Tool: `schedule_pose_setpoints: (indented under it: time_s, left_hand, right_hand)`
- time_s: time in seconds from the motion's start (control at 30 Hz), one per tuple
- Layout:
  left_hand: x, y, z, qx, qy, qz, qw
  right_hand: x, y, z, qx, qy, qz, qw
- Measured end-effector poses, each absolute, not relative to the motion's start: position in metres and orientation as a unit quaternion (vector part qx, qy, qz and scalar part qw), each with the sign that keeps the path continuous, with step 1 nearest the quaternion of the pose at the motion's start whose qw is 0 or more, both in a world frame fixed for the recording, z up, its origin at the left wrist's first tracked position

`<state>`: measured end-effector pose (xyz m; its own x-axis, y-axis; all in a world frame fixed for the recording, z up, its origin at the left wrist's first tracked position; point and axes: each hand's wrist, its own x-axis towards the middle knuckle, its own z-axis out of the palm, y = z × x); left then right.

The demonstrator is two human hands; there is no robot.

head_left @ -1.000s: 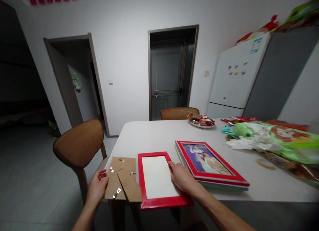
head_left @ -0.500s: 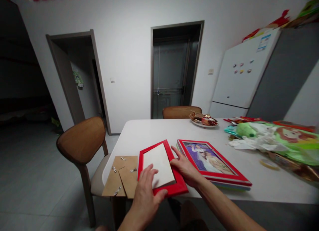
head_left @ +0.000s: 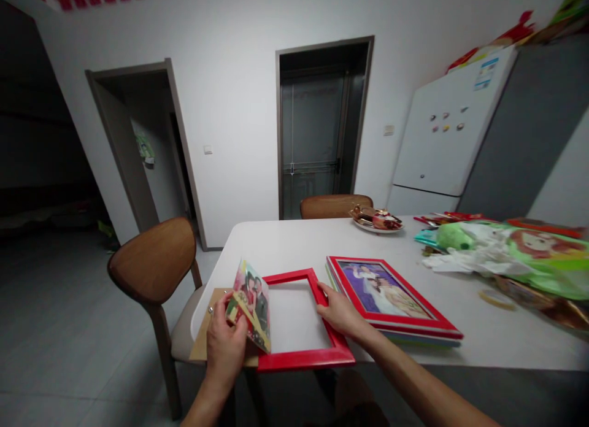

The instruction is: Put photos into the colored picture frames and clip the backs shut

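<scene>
The open red picture frame point(head_left: 306, 361) lies at the near edge of the white table point(head_left: 285, 246) and serves as the landmark; its interior shows only pale white, and whether a clear pane is fitted cannot be told. The printed photograph point(head_left: 257, 301) stands tilted above the frame's left side, its picture face turned toward the opening. The sheet appears thin, light and fairly stiff, likely to bend or crease under pressure and to smudge if its face is rubbed, so it is best taken by its margins. The frame itself looks light and rigid, its glossy surface perhaps a little slippery, with the side rails offering the surest hold. The left hand point(head_left: 225, 338), left of the frame, pinches the photograph at its near outer edge, thumb on the picture side and fingers curled close, with little gap between. The right hand point(head_left: 340, 313) is closed over the frame's right rail (the undersides of its fingers are hidden). Brown backing board point(head_left: 201, 341) lies just left of the frame, partly covered by the left hand and the photograph. Just right of the frame, a red-framed portrait point(head_left: 389, 292) tops a stack; a plate point(head_left: 377, 232) sits well beyond it.
</scene>
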<state>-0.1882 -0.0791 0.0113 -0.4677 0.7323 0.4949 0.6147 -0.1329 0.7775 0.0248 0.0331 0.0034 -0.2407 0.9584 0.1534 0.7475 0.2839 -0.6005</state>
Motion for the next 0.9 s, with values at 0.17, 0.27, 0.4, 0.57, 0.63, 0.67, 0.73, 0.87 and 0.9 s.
schedule_pose_setpoints:
  time_s: [0.17,0.27,0.4,0.57,0.63,0.67,0.73,0.87,0.9]
  left_hand:
    - [-0.214,-0.094,-0.019,0.487,0.705,0.505,0.102]
    - [-0.216,-0.098,-0.028,0.529,0.716,0.452,0.063]
    - [-0.215,-0.100,-0.029,0.567,0.736,0.371,0.002]
    - [-0.217,-0.100,-0.033,0.593,0.728,0.344,-0.019]
    - [-0.217,-0.099,-0.035,0.604,0.714,0.353,-0.028]
    - [-0.216,-0.098,-0.036,0.611,0.704,0.359,-0.030]
    - [-0.212,-0.097,-0.038,0.632,0.683,0.366,-0.026]
    - [-0.193,-0.098,-0.038,0.690,0.635,0.348,0.003]
    - [-0.188,-0.098,-0.038,0.702,0.625,0.341,0.009]
  right_hand:
    - [0.024,0.034,-0.016,-0.548,-0.804,0.107,0.206]
    - [0.023,0.033,-0.021,-0.550,-0.813,0.075,0.176]
    - [0.023,0.035,-0.025,-0.557,-0.814,0.048,0.155]
    - [0.022,0.031,-0.022,-0.551,-0.817,0.042,0.162]
    - [0.016,0.025,-0.018,-0.530,-0.820,0.045,0.211]
    - [0.011,0.022,-0.015,-0.516,-0.820,0.063,0.238]
    - [-0.002,0.014,-0.013,-0.485,-0.814,0.143,0.286]
    - [-0.036,0.008,-0.021,-0.445,-0.747,0.364,0.334]
    - [-0.044,0.009,-0.023,-0.443,-0.718,0.409,0.349]
